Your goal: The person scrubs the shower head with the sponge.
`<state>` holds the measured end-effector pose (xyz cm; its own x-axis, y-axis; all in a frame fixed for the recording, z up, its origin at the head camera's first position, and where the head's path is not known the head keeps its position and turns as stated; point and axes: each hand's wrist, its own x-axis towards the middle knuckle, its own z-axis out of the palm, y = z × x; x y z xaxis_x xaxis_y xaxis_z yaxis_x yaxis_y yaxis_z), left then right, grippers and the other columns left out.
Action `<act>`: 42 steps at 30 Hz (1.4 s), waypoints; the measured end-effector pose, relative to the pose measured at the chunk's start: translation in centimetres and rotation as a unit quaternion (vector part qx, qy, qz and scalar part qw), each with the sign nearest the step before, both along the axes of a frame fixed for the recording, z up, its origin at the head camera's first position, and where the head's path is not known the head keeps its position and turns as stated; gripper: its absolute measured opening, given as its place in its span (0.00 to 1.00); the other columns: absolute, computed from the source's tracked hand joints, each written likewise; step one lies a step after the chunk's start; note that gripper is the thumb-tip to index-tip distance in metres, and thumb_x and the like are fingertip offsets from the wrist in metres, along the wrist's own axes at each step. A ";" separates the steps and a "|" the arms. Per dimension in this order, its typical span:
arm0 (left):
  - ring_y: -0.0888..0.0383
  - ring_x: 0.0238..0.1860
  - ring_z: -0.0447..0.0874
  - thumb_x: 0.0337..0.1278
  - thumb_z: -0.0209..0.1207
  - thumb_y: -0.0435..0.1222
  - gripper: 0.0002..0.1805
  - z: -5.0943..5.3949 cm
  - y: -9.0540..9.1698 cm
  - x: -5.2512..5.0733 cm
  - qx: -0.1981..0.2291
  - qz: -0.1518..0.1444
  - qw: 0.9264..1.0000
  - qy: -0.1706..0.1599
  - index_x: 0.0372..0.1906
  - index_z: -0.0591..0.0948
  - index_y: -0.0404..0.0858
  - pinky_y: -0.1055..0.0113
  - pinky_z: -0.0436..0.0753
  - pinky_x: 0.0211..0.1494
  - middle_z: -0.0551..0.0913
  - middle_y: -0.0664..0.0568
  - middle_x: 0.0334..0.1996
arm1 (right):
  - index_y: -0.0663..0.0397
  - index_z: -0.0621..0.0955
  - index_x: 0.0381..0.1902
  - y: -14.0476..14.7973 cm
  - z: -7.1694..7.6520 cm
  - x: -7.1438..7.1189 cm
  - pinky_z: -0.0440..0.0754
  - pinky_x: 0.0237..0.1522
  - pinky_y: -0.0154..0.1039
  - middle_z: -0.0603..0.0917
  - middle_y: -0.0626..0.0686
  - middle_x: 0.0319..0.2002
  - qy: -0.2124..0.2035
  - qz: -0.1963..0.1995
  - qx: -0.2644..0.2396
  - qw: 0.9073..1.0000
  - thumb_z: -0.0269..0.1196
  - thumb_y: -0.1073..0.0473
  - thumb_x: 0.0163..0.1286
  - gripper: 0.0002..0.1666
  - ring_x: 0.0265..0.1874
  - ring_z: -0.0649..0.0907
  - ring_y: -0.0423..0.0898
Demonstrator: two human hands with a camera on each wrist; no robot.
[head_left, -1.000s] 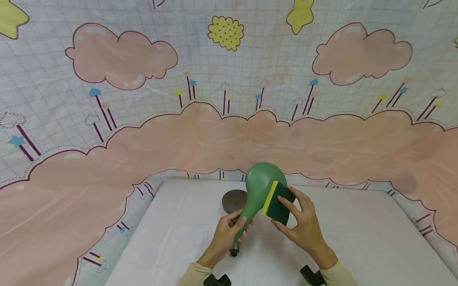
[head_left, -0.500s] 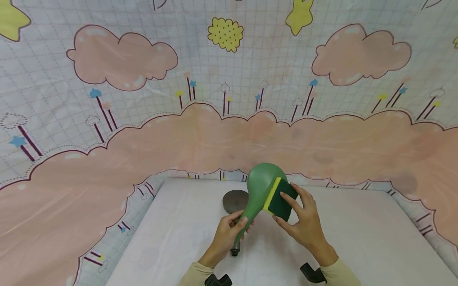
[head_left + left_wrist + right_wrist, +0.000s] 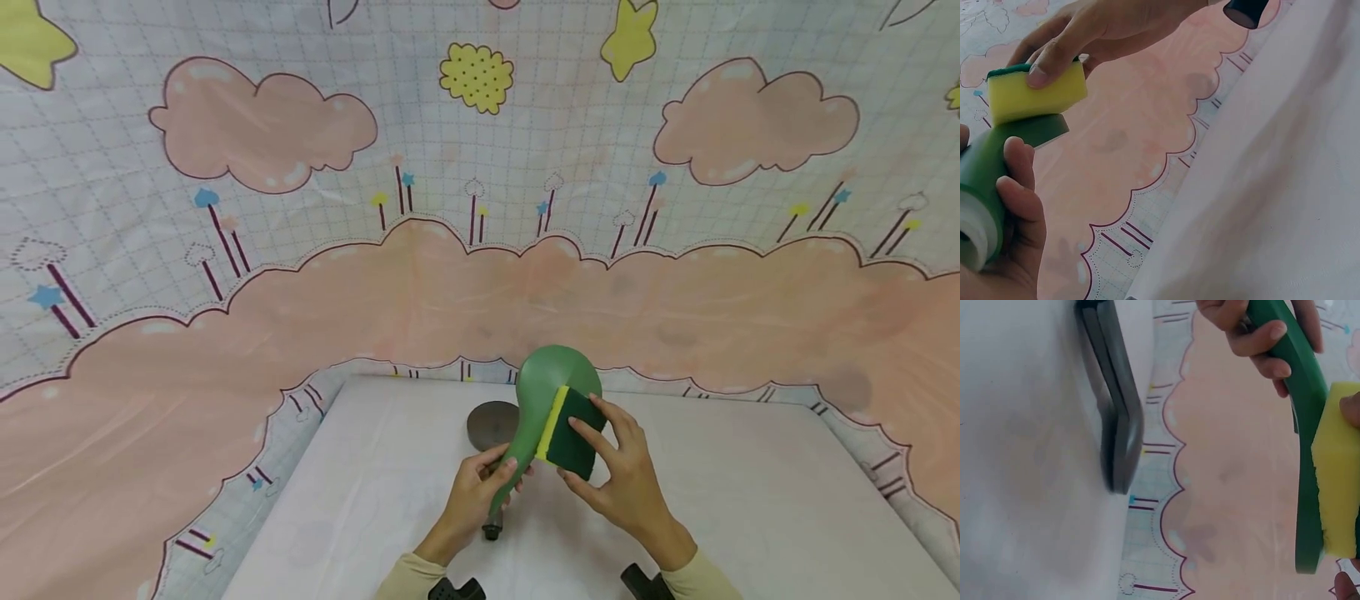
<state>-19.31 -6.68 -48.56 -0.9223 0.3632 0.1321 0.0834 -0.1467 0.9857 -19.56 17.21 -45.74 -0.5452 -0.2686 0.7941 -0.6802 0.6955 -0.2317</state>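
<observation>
Head view, from the wearer outward: pale yellow sleeves enter at the lower edge, the left sleeve [image 3: 408, 577] and the right sleeve [image 3: 705, 577]; a black wrist device [image 3: 457, 589] sits beside the left cuff, and a second black device [image 3: 643, 582] beside the right; the left hand [image 3: 474, 498] is closed about the handle of a green shower head [image 3: 551, 371], fingers wrapped behind it and thumb laid along the front, with no slack visible; the shower head is raised above the table, tilted, its broad round end upward and away from the wearer; the right hand [image 3: 628, 477] is partly spread and pinches a two-layered sponge [image 3: 575, 435], the thumb at its lower edge and the fingers on its upper edge and dark green side; the sponge stands against the right side of the shower head, its yellow layer inward, and both wrist views show the two in contact.

Beyond and below, a grey shower head [image 3: 491, 427] lies on the white table [image 3: 337, 500], partly hidden by the left hand and the green handle; in the right wrist view its bent profile is seen whole but for the top, well apart from the sponge; past the table's far edge hangs a patterned cloth [image 3: 300, 333], printed with peach clouds, yellow stars and a fine grid.
</observation>
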 end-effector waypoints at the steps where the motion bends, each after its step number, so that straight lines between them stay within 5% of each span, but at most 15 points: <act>1: 0.64 0.33 0.81 0.72 0.52 0.41 0.23 0.0 0.0 0.0 0.001 0.002 1.000 0.000 0.64 0.73 0.32 0.74 0.77 0.29 0.80 0.23 0.48 | 0.46 0.79 0.61 0.0 0.0 0.0 0.71 0.55 0.67 0.70 0.63 0.68 -0.002 -0.002 -0.002 1.000 0.54 0.26 0.64 0.39 0.63 0.69 0.62; 12: 0.65 0.32 0.81 0.71 0.54 0.42 0.24 0.0 -0.3 -0.1 0.002 0.007 1.000 -0.001 0.63 0.74 0.32 0.73 0.78 0.29 0.86 0.39 0.43 | 0.46 0.79 0.61 -0.4 -0.5 -0.4 0.70 0.56 0.67 0.69 0.63 0.69 -0.019 -0.004 -0.030 0.999 0.56 0.26 0.63 0.40 0.65 0.68 0.62; 17: 0.64 0.33 0.82 0.71 0.54 0.41 0.24 -0.2 -0.3 -0.1 -0.002 0.000 1.000 0.004 0.65 0.73 0.31 0.74 0.77 0.29 0.84 0.30 0.46 | 0.46 0.80 0.60 0.0 -0.5 -0.4 0.69 0.55 0.66 0.69 0.63 0.68 -0.011 -0.002 -0.028 1.000 0.56 0.26 0.63 0.40 0.64 0.69 0.62; 23: 0.65 0.31 0.82 0.69 0.57 0.39 0.24 -0.2 -0.3 -0.1 -0.017 -0.001 1.000 0.017 0.64 0.74 0.33 0.73 0.77 0.29 0.87 0.49 0.40 | 0.47 0.80 0.60 0.7 -0.4 -0.4 0.71 0.56 0.67 0.68 0.63 0.69 -0.020 -0.021 -0.035 0.999 0.55 0.25 0.62 0.42 0.65 0.68 0.62; 27: 0.66 0.30 0.82 0.68 0.57 0.38 0.23 -0.3 -0.3 -0.1 -0.019 -0.001 0.999 0.029 0.64 0.74 0.32 0.73 0.76 0.27 0.87 0.47 0.39 | 0.48 0.80 0.60 1.0 -0.5 -0.6 0.73 0.55 0.63 0.68 0.63 0.69 -0.021 -0.033 -0.052 0.998 0.55 0.24 0.62 0.42 0.65 0.68 0.62; 32: 0.66 0.29 0.82 0.67 0.58 0.36 0.23 -0.6 -0.4 -0.1 -0.016 -0.009 0.999 0.046 0.63 0.75 0.31 0.72 0.76 0.26 0.87 0.58 0.36 | 0.50 0.80 0.60 1.1 -0.6 -0.6 0.72 0.53 0.64 0.68 0.65 0.69 -0.022 -0.046 -0.075 0.996 0.59 0.26 0.61 0.42 0.64 0.69 0.64; 42: 0.65 0.37 0.83 0.61 0.63 0.35 0.24 -1.1 -0.3 -0.3 -0.023 0.003 0.998 0.059 0.61 0.77 0.30 0.70 0.81 0.43 0.83 0.39 0.42 | 0.48 0.80 0.60 0.8 -0.7 -0.6 0.74 0.52 0.64 0.69 0.64 0.68 -0.015 -0.049 -0.073 0.996 0.57 0.25 0.61 0.42 0.63 0.69 0.63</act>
